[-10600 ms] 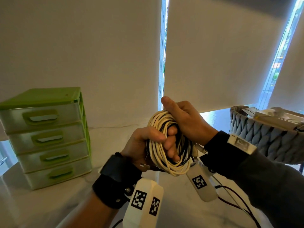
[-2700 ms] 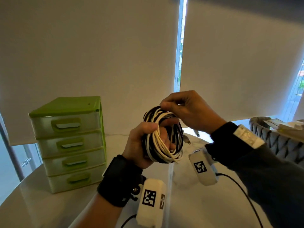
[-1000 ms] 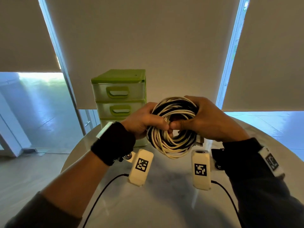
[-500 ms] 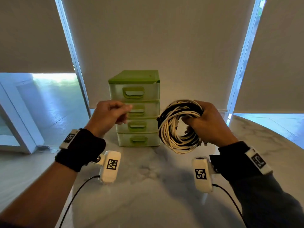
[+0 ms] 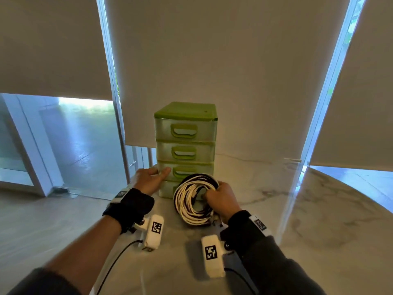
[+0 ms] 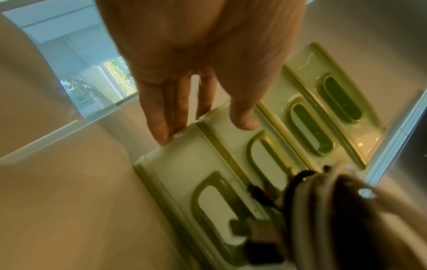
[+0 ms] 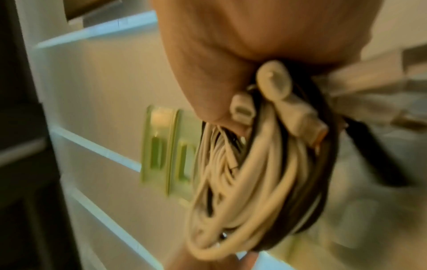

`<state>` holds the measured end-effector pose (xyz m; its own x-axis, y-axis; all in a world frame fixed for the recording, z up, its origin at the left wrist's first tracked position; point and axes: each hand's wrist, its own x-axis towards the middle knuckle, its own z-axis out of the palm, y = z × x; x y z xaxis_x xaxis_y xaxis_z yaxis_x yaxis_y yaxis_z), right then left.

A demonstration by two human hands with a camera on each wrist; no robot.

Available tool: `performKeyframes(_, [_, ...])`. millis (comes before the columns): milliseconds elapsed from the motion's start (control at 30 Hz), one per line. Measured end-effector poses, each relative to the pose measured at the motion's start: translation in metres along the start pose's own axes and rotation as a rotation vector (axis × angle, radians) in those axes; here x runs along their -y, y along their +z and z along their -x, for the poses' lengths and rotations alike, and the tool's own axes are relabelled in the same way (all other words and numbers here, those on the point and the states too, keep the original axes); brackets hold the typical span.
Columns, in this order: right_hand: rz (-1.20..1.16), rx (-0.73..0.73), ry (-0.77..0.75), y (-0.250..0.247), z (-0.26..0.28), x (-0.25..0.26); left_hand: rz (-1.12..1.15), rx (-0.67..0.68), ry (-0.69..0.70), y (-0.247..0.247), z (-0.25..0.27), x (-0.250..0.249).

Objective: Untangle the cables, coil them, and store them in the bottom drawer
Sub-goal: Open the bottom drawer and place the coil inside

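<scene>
A green four-drawer unit (image 5: 185, 133) stands on the marble table, all drawers shut. My right hand (image 5: 214, 193) grips a coil of white and black cables (image 5: 191, 201), held upright just in front of the bottom drawer (image 5: 168, 189), hiding most of it. In the right wrist view the coil (image 7: 254, 182) hangs from my right hand (image 7: 231, 54), plugs bunched at the top. My left hand (image 5: 159, 173) rests against the unit's left front corner at the third drawer. In the left wrist view its straight fingers (image 6: 161, 118) lie along the side and the thumb (image 6: 242, 117) on the front.
The round marble table (image 5: 297, 220) has bare surface to the right of the unit; its edge curves close on the left. Drawn blinds (image 5: 234, 60) and window frames stand right behind the unit. A thin black cable (image 5: 114, 262) trails from my left wrist device.
My left hand let go of the coil and dropped to the unit's left corner. My right hand lowered the coil alone, down in front of the bottom drawer.
</scene>
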<state>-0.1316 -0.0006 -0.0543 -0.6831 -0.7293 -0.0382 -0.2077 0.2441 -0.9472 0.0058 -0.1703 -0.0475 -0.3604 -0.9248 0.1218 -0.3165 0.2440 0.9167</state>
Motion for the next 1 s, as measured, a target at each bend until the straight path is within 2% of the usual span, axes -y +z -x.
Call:
performKeyframes(167, [0.111,0.034,-0.028,0.012,0.003,0.006,-0.186,0.009,0.031,-0.005,0.001,-0.008])
performKeyframes(300, [0.199,0.089,-0.046,0.013,0.010,0.012,-0.223,0.013,-0.010,-0.007,0.006,-0.014])
performKeyframes(433, [0.320,0.182,-0.060,0.002,0.016,0.021,-0.331,0.072,-0.031,-0.013,0.015,-0.023])
performKeyframes(533, [0.457,0.106,-0.096,-0.015,0.025,0.032,-0.436,0.047,0.018,-0.021,0.025,-0.042])
performKeyframes(600, [0.537,0.047,-0.174,-0.023,0.029,0.039,-0.441,-0.051,0.147,-0.028,0.031,-0.063])
performKeyframes(667, [0.513,0.149,-0.233,-0.023,0.034,0.046,-0.389,-0.175,0.410,-0.032,0.029,-0.088])
performKeyframes(733, [0.478,0.275,-0.258,-0.017,0.035,0.047,-0.472,-0.174,0.668,-0.029,0.023,-0.110])
performKeyframes(767, [0.482,0.312,-0.261,-0.014,0.035,0.048,-0.570,-0.124,0.731,-0.025,0.021,-0.121])
performKeyframes(867, [0.556,0.339,-0.272,-0.006,0.033,0.044,-0.880,0.032,0.726,-0.014,0.016,-0.140])
performKeyframes(1000, [0.624,0.298,-0.269,-0.004,0.031,0.040,-0.939,-0.016,0.737,-0.011,0.009,-0.138])
